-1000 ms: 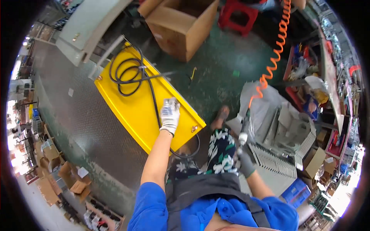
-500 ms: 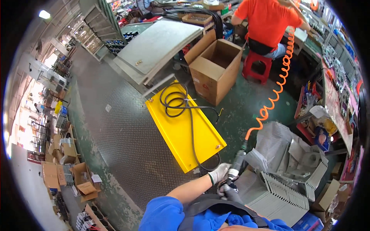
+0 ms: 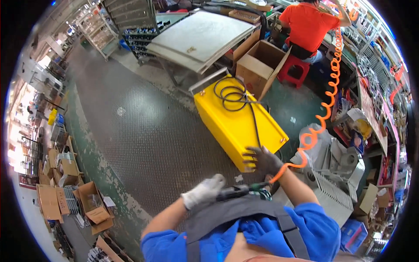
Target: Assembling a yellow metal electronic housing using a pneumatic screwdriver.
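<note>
A dark patterned steel floor [image 3: 148, 144] fills the left and middle of the frame, and a grey-topped table [image 3: 209, 35] stands at upper centre. Below it, right of centre, I see the yellow cabinet [image 3: 222, 124]. A co-worker in an orange-red shirt [image 3: 307, 26] sits at upper right on a red stool [image 3: 293, 72], near an open cardboard box [image 3: 255, 70]. Grey metal parts [image 3: 331, 187] are stacked at lower right. An orange coiled hose [image 3: 332, 87] runs down from upper right to a dark handheld tool [image 3: 235, 192] at lower centre. A black cable [image 3: 255, 122] lies looped on the cabinet. The dark-gloved right hand [image 3: 264, 161] has its fingers spread against the cabinet's near end; the white-gloved left hand [image 3: 204, 192] is curled round the tool's left end.
</note>
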Demonstrator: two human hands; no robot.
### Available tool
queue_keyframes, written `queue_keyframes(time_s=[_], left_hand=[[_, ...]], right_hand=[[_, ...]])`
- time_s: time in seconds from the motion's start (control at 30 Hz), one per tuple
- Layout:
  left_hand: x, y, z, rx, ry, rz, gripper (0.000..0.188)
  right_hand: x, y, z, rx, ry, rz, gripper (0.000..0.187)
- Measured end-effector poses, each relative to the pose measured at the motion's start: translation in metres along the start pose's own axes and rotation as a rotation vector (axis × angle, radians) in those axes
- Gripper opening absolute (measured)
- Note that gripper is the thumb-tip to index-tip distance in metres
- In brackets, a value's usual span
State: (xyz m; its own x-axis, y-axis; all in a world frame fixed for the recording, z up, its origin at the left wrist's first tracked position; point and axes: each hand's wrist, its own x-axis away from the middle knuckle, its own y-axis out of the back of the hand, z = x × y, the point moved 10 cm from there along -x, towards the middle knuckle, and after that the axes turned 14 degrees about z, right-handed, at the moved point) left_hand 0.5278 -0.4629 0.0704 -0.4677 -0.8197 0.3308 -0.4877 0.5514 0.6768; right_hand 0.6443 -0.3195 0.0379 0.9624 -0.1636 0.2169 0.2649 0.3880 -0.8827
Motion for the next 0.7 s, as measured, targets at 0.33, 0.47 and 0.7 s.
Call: queue_keyframes(time_s=[0.33,0.47,0.7], left_hand=[[0.106,0.164,0.105,0.409,0.249,0.137,0.024],[0.057,0.237,0.128,-0.147,0.138,0.099,0.018],[-0.037,0.315,0.171,-0.233,-0.108,-0.006,0.012]], right_hand=[[-0.160,-0.248,-0.043,1.531,-0.056,0.302,0.059],[-0.208,-0.173,-0.020,0.623,-0.172,-0.014,0.041],[-0.288,-0.106,0.038,0.410,0.055,0.136,0.079]])
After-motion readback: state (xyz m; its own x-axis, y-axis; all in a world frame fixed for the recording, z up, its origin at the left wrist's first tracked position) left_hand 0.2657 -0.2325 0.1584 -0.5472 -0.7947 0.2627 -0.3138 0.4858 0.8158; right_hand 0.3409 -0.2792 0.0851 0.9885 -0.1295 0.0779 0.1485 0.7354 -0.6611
